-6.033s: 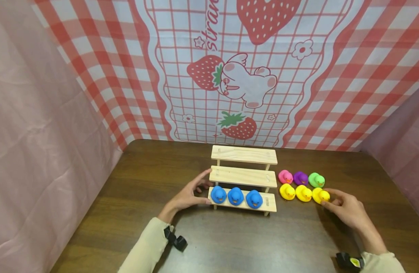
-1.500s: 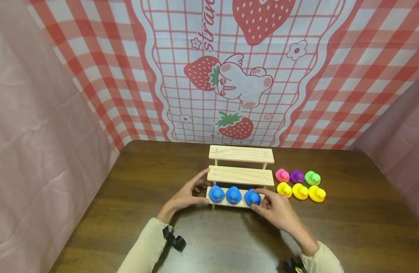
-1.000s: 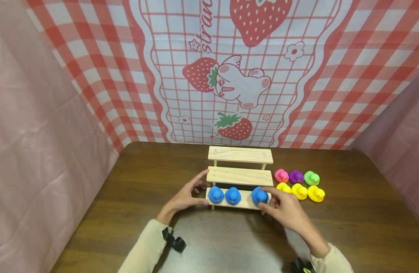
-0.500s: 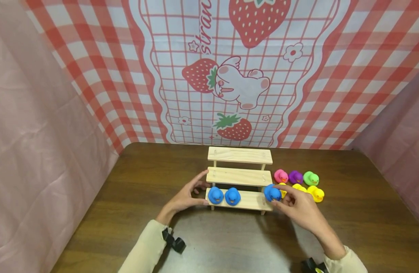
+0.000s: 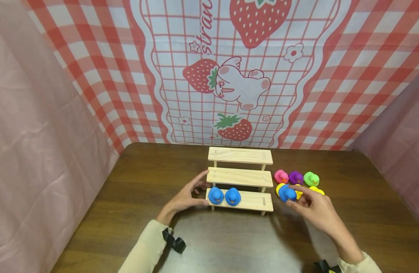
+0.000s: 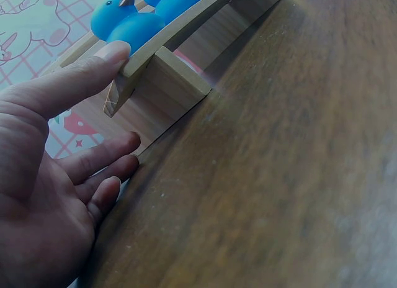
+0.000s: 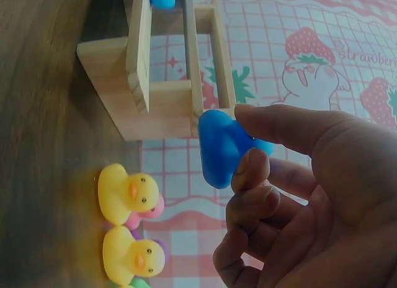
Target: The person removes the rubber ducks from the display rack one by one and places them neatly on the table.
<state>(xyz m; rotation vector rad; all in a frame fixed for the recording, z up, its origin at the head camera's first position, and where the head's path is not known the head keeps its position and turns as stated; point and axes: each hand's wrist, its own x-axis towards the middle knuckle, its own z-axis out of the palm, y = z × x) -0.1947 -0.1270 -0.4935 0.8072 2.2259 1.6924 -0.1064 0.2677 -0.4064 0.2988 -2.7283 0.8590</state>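
Observation:
My right hand (image 5: 318, 208) pinches a blue rubber duck (image 5: 287, 193) between thumb and fingers, lifted over the yellow ducks (image 7: 127, 195) to the right of the rack. In the right wrist view that blue duck (image 7: 220, 148) is tipped, its underside partly showing. My left hand (image 5: 185, 195) is at the left end of a three-step wooden rack (image 5: 252, 201). Its thumb (image 6: 93, 74) touches the lowest board, while the other fingers stay fairly straight beside the rack. On that lowest board sit two blue ducks (image 5: 216, 195), at its left and middle.
Behind the yellow row stand a pink duck (image 5: 281, 176), a purple duck (image 5: 296, 177) and a green duck (image 5: 311, 178). The rack's upper boards (image 5: 240, 155) hold nothing. A checked strawberry cloth (image 5: 243, 83) hangs at the back of the brown table (image 5: 155, 163).
My right hand has taken the rightmost blue duck, slid it along the lowest board and carried it off to the right, over the yellow ducks. The left hand has stayed at the rack.

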